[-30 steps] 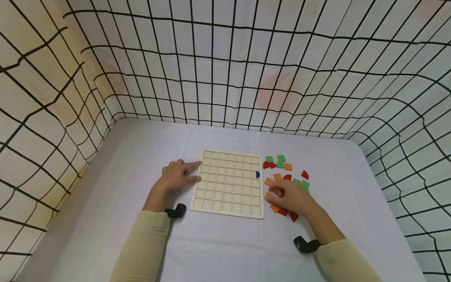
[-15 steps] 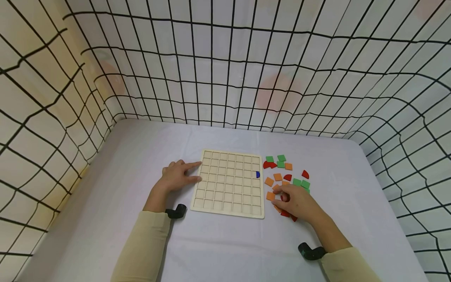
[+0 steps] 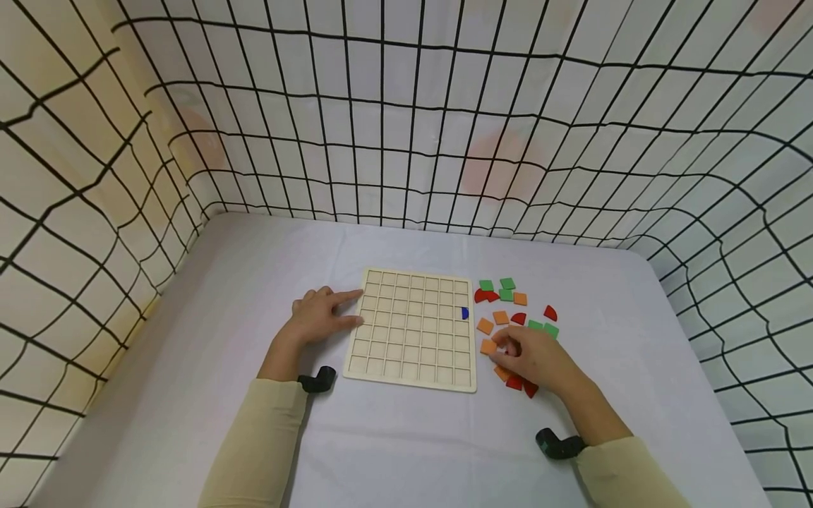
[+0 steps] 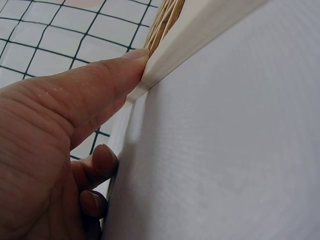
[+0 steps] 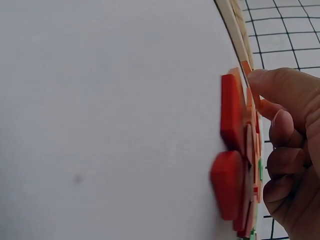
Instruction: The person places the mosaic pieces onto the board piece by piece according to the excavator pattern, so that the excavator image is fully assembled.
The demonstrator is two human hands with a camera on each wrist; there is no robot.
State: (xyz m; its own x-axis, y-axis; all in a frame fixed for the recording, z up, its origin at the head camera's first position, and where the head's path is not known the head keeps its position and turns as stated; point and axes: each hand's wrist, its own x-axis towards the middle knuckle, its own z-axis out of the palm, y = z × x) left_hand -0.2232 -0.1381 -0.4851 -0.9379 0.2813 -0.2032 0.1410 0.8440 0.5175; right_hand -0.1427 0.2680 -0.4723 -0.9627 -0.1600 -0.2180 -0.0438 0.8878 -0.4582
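Note:
A pale wooden grid board (image 3: pixel 406 383) lies flat on the white table. My left hand (image 3: pixel 317 315) rests by its left edge, with straight thumb and index finger touching the rim and the other fingers bent. The thumb (image 4: pixel 105 82) lies against the board's side (image 4: pixel 172 62) in the left wrist view. To the right of the board my right hand (image 3: pixel 533 353) pinches an orange square tile (image 3: pixel 488 346) between thumb and index finger. In the right wrist view this tile stands tilted at the thumb tip, the other fingers curled. A blue half-round piece (image 3: pixel 465 313) sits on the board near its right edge.
Green square tiles (image 3: pixel 507 283), orange tiles (image 3: pixel 501 317) and red quarter-round pieces (image 3: pixel 550 312) are scattered right of the board. Red pieces (image 3: pixel 530 389) also lie below my right hand. A black wire grid (image 3: pixel 406 148) encloses the table's back and sides.
My right hand has shifted slightly right, drawing back from the board among the loose pieces; the orange tile at its fingertips has moved a little. My left hand stays at the board's edge.

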